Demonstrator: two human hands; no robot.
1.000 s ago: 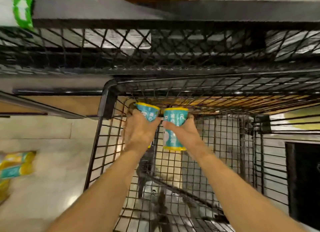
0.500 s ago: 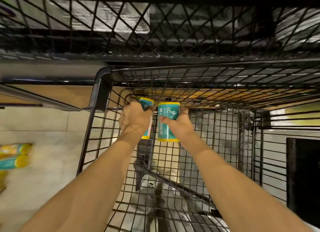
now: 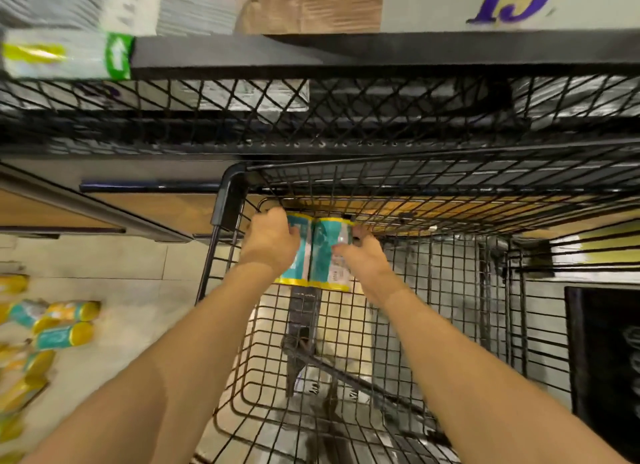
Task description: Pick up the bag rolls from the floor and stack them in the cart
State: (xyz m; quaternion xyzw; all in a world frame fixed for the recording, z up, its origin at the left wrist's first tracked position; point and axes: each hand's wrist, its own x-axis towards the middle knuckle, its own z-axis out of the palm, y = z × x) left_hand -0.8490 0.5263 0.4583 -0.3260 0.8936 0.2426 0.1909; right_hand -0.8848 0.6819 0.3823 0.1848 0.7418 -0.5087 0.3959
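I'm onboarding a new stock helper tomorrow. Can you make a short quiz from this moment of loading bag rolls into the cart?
1. True or false: the two teal rolls in the cart sit side by side, touching.
2. Which hand is on which roll?
3. Where do the rolls still to be picked up lie: A) on the shelf, B) on the floor to the left, C) inside the cart?

Key
1. True.
2. Left hand on the left roll; right hand on the right roll.
3. B, the floor rolls.
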